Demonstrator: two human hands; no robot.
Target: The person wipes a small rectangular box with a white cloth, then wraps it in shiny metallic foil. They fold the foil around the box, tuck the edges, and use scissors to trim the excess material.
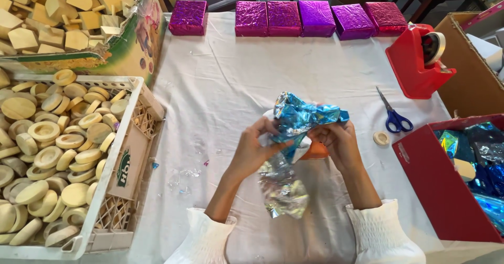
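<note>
1. Six wrapped boxes are lining the bench rear.
2. Left hand and right hand are gripping blue foil around an orange block at centre; wrapping is unfinished.

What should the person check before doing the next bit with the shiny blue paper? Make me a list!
1. Both hands on the blue foil: ok, left hand and right hand pinch it.
2. Orange thing fully covered: not ok, part peeks out under the right hand.
3. Tape dispenser nearby: ok, it stands at the right.
4. Scissors free: ok, lying closed beside a small tape roll.
5. Foil untorn: cannot tell, too crumpled.
6. Room in the row of purple parcels: ok, a gap shows.
</note>
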